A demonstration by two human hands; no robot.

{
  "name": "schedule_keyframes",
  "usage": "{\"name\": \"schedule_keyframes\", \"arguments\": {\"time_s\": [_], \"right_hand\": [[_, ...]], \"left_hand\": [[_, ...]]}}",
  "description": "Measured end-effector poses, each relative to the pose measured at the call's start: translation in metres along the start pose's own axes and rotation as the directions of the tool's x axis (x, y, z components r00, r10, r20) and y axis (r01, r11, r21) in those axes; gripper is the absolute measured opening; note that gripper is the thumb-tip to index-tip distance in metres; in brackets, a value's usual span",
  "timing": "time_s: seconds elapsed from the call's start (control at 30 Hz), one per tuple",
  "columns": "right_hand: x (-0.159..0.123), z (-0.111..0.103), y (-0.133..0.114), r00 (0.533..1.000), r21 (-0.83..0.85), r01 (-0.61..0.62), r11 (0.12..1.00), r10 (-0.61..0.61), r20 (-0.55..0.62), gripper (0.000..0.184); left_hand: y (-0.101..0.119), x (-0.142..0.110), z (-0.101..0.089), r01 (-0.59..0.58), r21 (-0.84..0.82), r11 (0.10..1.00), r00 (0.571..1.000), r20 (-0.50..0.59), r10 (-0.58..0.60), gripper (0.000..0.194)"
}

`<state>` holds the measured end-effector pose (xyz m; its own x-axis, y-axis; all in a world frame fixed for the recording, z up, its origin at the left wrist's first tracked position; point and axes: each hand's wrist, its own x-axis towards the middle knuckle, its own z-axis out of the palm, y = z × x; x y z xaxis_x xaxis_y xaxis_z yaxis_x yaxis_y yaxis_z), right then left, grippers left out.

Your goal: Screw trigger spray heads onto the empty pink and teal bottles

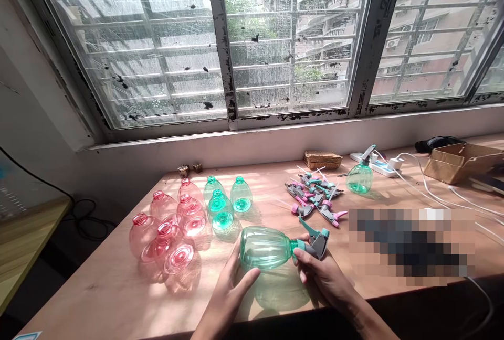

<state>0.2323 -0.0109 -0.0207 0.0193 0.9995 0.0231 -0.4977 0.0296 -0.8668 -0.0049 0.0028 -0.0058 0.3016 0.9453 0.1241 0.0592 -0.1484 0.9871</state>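
Observation:
A clear green spray bottle [264,248] lies sideways in the air above the table's front edge, its base to the left. Around its base end curls my left hand [238,277]. At the neck, the fingers of my right hand [321,272] grip the collar of the grey and teal trigger sprayer head [317,240], which sits on the bottle's mouth. Whether the collar is fully tightened cannot be seen. Beyond my hands stand several pink bottles [144,235] and three green bottles [241,193], all without heads. Loose sprayer heads [315,193] in pink, teal and grey lie in a pile.
A green bottle with its sprayer head fitted [359,178] stands at the back right, near a white power strip [380,166] with cables. A cardboard box [452,164] and a small brown packet [323,160] are along the back. A blurred patch covers the right side.

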Motion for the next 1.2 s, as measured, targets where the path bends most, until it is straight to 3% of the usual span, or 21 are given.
{"name": "schedule_keyframes", "arguments": {"time_s": [0.13, 0.23, 0.43, 0.67, 0.9, 1.2], "right_hand": [[-0.001, 0.001, -0.001, 1.0, 0.029, -0.016, 0.999, 0.017, -0.006, 0.043], [-0.002, 0.003, -0.002, 1.0, 0.013, -0.021, 1.0, 0.021, -0.017, 0.044], [-0.003, 0.003, -0.002, 1.0, -0.009, -0.027, 1.0, 0.026, -0.01, 0.043], [0.0, 0.001, -0.002, 1.0, -0.027, -0.022, 0.999, 0.022, 0.001, 0.041], [-0.002, 0.001, -0.005, 0.997, -0.122, -0.033, 0.992, 0.041, 0.065, 0.04], [-0.001, 0.002, -0.007, 0.999, -0.08, -0.026, 0.996, 0.028, 0.034, 0.045]], "left_hand": [[-0.009, 0.0, 0.001, -0.018, -0.033, 0.999, 1.0, 0.013, 0.018, 0.084], [-0.003, 0.0, 0.002, -0.019, -0.014, 1.0, 1.0, -0.018, 0.019, 0.085], [0.012, -0.001, 0.0, 0.059, -0.009, 0.998, 0.998, -0.029, -0.059, 0.069], [-0.006, -0.001, 0.0, -0.031, -0.152, 0.988, 0.999, -0.032, 0.027, 0.086], [0.01, -0.001, 0.0, 0.057, -0.034, 0.998, 0.988, -0.14, -0.061, 0.071], [0.0, 0.002, 0.0, -0.015, -0.136, 0.991, 0.999, -0.042, 0.01, 0.093]]}}
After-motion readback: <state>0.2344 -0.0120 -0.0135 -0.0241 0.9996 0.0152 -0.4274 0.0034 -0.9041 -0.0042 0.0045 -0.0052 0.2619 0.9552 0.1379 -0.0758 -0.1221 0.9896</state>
